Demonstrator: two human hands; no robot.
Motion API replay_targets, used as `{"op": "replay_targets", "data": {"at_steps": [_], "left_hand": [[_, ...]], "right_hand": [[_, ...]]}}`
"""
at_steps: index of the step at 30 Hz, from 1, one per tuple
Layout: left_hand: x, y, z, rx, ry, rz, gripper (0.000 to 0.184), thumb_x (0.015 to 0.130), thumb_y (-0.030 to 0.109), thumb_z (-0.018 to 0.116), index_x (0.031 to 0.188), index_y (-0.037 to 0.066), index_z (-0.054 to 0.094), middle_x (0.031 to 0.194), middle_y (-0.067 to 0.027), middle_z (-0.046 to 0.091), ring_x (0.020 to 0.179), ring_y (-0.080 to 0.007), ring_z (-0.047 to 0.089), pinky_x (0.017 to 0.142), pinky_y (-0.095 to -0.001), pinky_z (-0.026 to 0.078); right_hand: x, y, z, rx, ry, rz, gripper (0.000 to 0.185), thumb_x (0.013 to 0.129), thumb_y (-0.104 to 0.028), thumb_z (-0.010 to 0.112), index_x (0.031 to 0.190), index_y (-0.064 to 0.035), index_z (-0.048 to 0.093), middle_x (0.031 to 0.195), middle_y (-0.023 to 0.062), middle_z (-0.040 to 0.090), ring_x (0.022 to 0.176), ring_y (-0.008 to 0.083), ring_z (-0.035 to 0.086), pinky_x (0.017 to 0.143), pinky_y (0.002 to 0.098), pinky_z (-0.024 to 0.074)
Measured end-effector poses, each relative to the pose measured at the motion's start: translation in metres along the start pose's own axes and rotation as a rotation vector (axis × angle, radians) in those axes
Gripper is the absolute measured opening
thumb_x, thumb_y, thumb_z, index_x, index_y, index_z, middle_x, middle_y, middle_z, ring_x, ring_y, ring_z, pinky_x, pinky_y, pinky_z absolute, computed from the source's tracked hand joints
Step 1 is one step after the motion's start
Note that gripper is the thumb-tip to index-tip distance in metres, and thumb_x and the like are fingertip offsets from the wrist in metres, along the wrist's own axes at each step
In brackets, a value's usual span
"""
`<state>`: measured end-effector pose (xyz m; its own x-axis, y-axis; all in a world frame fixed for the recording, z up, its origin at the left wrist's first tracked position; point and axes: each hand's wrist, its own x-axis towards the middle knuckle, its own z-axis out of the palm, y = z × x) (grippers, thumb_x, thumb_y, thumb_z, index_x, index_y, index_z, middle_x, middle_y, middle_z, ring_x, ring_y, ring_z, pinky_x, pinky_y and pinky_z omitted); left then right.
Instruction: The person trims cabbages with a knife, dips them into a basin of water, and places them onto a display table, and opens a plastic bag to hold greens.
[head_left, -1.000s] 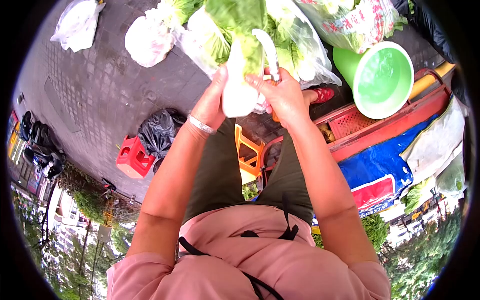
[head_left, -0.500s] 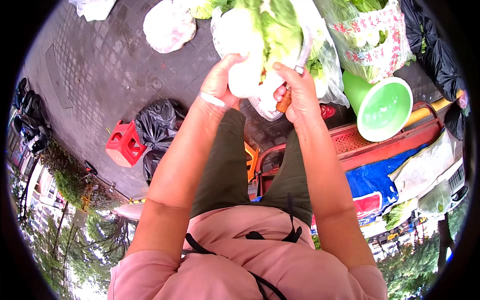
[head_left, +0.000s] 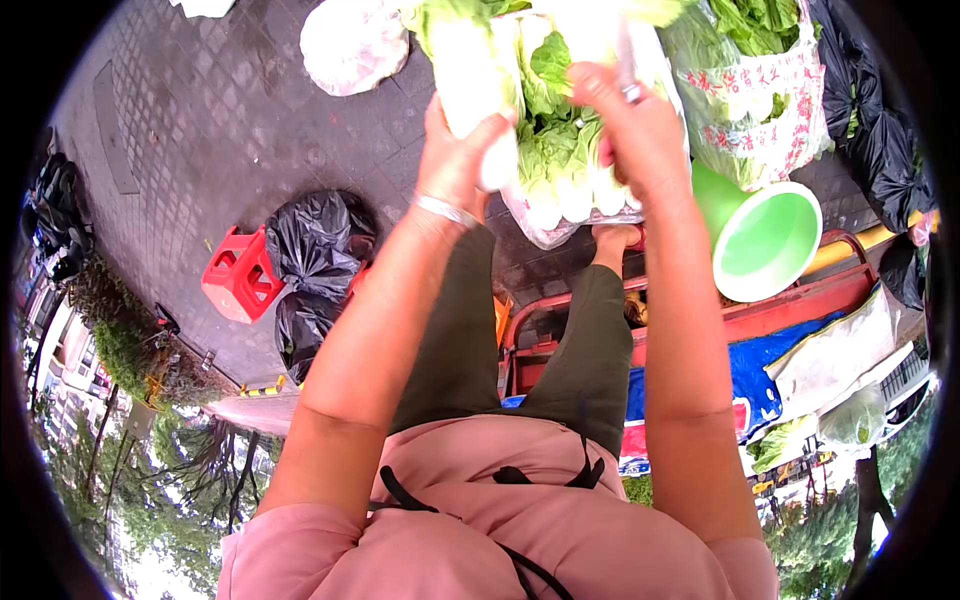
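A pale cabbage (head_left: 468,75) with a white stalk and green leaves is in my left hand (head_left: 458,150), fingers and thumb wrapped round its lower end. My right hand (head_left: 640,125), raised to the right of it, grips a curved knife (head_left: 627,58); the blade is blurred and the handle is mostly hidden in my fist. Between and beyond both hands, several leafy cabbages (head_left: 565,165) lie in a clear plastic bag. The tops of the leaves near the knife are washed out by bright light.
A green bucket (head_left: 768,240) stands right of my right forearm, beside a red metal frame (head_left: 745,322). Behind it is a printed bag of greens (head_left: 755,105). Black bags (head_left: 318,245) and a red stool (head_left: 240,275) are at left, with a white bag (head_left: 355,45) farther back.
My right hand with the knife has moved away from the held cabbage, up and to the right. The cabbage in my left hand has tilted upright, uncovering the bagged cabbages.
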<state>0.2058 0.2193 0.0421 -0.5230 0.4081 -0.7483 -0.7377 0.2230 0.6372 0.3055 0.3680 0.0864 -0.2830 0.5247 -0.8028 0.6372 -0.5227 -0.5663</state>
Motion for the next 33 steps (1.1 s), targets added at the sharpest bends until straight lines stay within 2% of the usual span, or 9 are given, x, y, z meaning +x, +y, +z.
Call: {"op": "replay_targets", "data": {"at_steps": [4, 8, 9, 12, 16, 20, 24, 25, 33], "left_hand": [[-0.026, -0.015, 0.001, 0.714, -0.179, 0.332, 0.109, 0.069, 0.007, 0.076, 0.146, -0.004, -0.001, 0.135, -0.023, 0.036, 0.117, -0.0283, 0.049, 0.096, -0.0367, 0.045], [-0.054, 0.033, 0.002, 0.436, -0.312, 0.006, 0.105, 0.07, 0.009, 0.074, 0.148, 0.001, 0.005, 0.137, -0.0243, 0.034, 0.126, -0.0334, 0.04, 0.103, -0.0396, 0.037], [-0.048, 0.026, -0.016, 0.9, -0.258, 0.351, 0.105, 0.063, 0.017, 0.078, 0.15, 0.015, 0.019, 0.14, -0.0205, 0.038, 0.128, -0.0348, 0.041, 0.099, -0.046, 0.038], [-0.049, 0.041, -0.005, 1.583, -0.489, 0.921, 0.091, 0.063, 0.016, 0.078, 0.143, 0.013, 0.036, 0.144, -0.0187, 0.035, 0.132, -0.0373, 0.038, 0.1, -0.0476, 0.038], [-0.027, 0.031, 0.02, 1.44, -0.749, 1.163, 0.076, 0.062, 0.018, 0.082, 0.131, 0.014, 0.051, 0.139, -0.0132, 0.046, 0.128, -0.0315, 0.045, 0.102, -0.046, 0.038], [-0.03, 0.046, 0.033, 1.006, -0.66, 0.565, 0.061, 0.067, 0.011, 0.079, 0.122, 0.011, 0.055, 0.108, -0.0077, 0.062, 0.101, -0.0207, 0.061, 0.09, -0.0319, 0.047], [-0.034, 0.032, 0.033, 0.697, -0.641, 0.082, 0.055, 0.071, 0.01, 0.078, 0.12, 0.005, 0.054, 0.101, -0.0018, 0.062, 0.094, -0.0107, 0.058, 0.083, -0.0285, 0.048], [-0.036, 0.029, 0.035, 0.704, -0.643, 0.042, 0.055, 0.071, 0.011, 0.078, 0.119, 0.004, 0.054, 0.101, -0.0016, 0.062, 0.093, -0.0099, 0.058, 0.083, -0.0281, 0.048], [-0.042, 0.013, 0.044, 0.873, -0.635, 0.053, 0.051, 0.07, 0.014, 0.078, 0.115, 0.002, 0.056, 0.097, -0.0016, 0.064, 0.09, -0.0086, 0.058, 0.081, -0.0272, 0.049]], "right_hand": [[-0.006, 0.042, 0.018, 0.265, -0.255, -0.04, 0.06, 0.072, -0.027, 0.082, 0.119, 0.001, 0.055, 0.068, -0.0008, 0.056, 0.042, 0.0042, 0.043, 0.037, 0.0203, 0.034], [0.004, 0.068, -0.002, 0.45, -0.249, 0.096, 0.058, 0.073, -0.025, 0.081, 0.117, 0.0024, 0.055, 0.064, -0.0024, 0.055, 0.04, 0.0033, 0.043, 0.036, 0.0185, 0.0324], [0.002, 0.071, -0.007, 0.461, -0.252, 0.13, 0.056, 0.074, -0.026, 0.08, 0.115, 0.0025, 0.056, 0.063, -0.0028, 0.054, 0.039, 0.0032, 0.043, 0.035, 0.0182, 0.032], [-0.007, 0.063, -0.017, 0.478, -0.374, 0.236, 0.053, 0.076, -0.03, 0.078, 0.113, 0.0012, 0.057, 0.059, -0.0042, 0.052, 0.038, 0.0029, 0.041, 0.035, 0.0181, 0.0309], [-0.022, 0.069, -0.022, 0.616, -0.419, 0.44, 0.035, 0.088, -0.04, 0.063, 0.103, -0.0087, 0.062, 0.057, -0.0031, 0.054, 0.034, 0.0053, 0.041, 0.03, 0.0207, 0.0327], [-0.039, 0.074, -0.048, 0.498, -0.272, 0.213, 0.047, 0.091, -0.051, 0.053, 0.094, -0.0047, 0.059, 0.077, 0.0031, 0.052, 0.055, 0.0098, 0.05, 0.05, 0.0246, 0.042], [-0.063, 0.084, -0.053, -0.075, -0.035, -0.423, 0.031, 0.092, -0.035, 0.059, 0.095, -0.0038, 0.057, 0.078, 0.0091, 0.051, 0.067, 0.0218, 0.052, 0.068, 0.0322, 0.0436], [-0.068, 0.072, -0.055, -0.251, -0.073, -0.555, 0.026, 0.091, -0.029, 0.06, 0.094, -0.0033, 0.054, 0.077, 0.0126, 0.052, 0.065, 0.03, 0.053, 0.065, 0.0357, 0.0451], [-0.069, 0.073, -0.055, -0.64, -0.068, -0.499, 0.037, 0.092, -0.043, 0.053, 0.085, -0.0065, 0.051, 0.076, 0.0163, 0.059, 0.071, 0.0373, 0.06, 0.06, 0.0442, 0.0461]]}}
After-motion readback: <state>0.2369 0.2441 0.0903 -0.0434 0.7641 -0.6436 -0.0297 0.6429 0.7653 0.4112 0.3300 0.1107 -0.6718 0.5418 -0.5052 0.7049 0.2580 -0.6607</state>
